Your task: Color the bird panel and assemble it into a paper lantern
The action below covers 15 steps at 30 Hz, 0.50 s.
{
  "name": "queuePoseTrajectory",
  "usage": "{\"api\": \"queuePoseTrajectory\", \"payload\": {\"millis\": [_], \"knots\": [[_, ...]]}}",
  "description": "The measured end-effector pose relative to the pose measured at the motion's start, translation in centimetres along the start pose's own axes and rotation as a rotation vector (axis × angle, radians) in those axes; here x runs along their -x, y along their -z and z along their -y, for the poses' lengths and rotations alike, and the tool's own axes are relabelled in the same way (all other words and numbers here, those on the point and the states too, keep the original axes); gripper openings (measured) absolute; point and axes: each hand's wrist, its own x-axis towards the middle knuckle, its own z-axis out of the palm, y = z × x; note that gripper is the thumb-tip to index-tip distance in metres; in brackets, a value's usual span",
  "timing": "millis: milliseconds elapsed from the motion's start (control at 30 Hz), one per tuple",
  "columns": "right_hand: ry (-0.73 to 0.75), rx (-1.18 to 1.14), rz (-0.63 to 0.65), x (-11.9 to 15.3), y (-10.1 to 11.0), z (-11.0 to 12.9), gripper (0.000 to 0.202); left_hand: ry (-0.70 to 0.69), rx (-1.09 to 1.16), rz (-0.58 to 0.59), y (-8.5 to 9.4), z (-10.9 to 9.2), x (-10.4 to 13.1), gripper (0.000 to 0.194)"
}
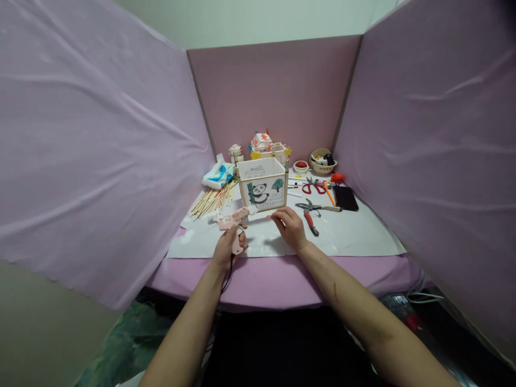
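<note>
My left hand (231, 241) is wrapped round the handle of a pink hot glue gun (233, 219), its nozzle pointing right and a black cord hanging below. Across from the nozzle, my right hand (291, 228) pinches a small orange piece (269, 216), too small to make out fully. Just behind both hands stands an open-topped white box (264, 192) with stick edges, a panda and a tree drawn on its front. Neither hand touches the box as far as I can see.
Left of the box lie many thin wooden sticks (213, 201) and a tissue pack (220, 174). To the right are pruning shears (310, 217), red-handled scissors (313, 188) and a black phone (345, 198). Behind stand a decorated model house (262, 142) and a bowl (322, 165). Pink cloth walls enclose the table.
</note>
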Motion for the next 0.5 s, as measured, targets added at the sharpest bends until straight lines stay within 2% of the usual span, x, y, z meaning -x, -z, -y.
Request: {"api": "queuePoseTrajectory", "payload": {"millis": [133,300,500], "knots": [[0.055,0.012,-0.029,0.15,0.47,-0.07,0.019,-0.037,-0.015,-0.011,0.24,0.27,0.3,0.054],[0.074,0.035,-0.017,0.07,0.54,0.37,0.021,-0.02,-0.05,0.007,0.07,0.38,0.65,0.058],[0.014,-0.038,-0.013,0.05,0.55,0.9,0.022,-0.04,-0.079,0.0,-0.12,0.37,0.64,0.06]]}}
